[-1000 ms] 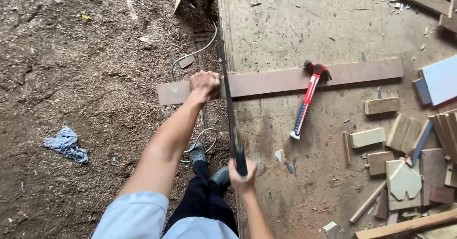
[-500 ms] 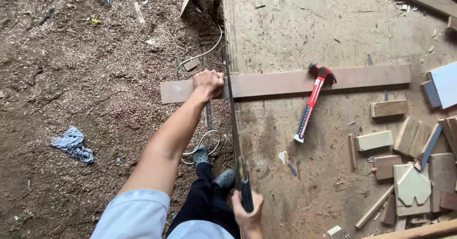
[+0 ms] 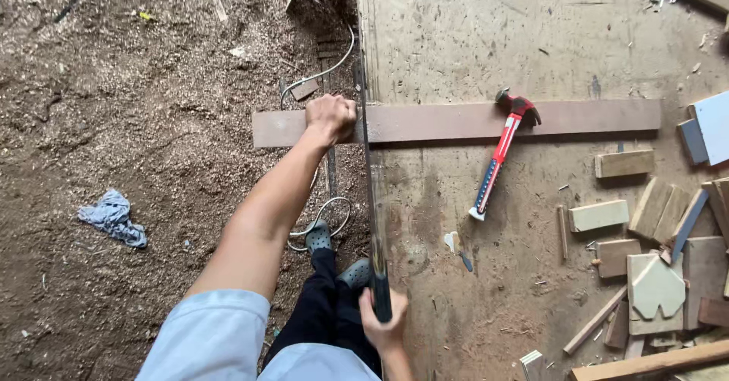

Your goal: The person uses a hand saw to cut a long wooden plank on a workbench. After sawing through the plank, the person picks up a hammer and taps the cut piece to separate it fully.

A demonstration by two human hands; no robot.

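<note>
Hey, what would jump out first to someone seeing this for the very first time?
A long handsaw runs up the middle across a reddish plank on the workbench edge; the right hand grips its handle and the left hand pins the plank. A red-handled hammer lies to the right, offcuts beyond.

one plank (image 3: pixel 456 121), one hammer (image 3: pixel 501 153), one saw (image 3: pixel 372 199), perhaps

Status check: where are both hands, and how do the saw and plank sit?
Left hand pressing long reddish wooden plank at bench edge. Right hand gripping dark-handled handsaw, blade across plank. Red-handled claw hammer lying on plank, clear of blade.
</note>
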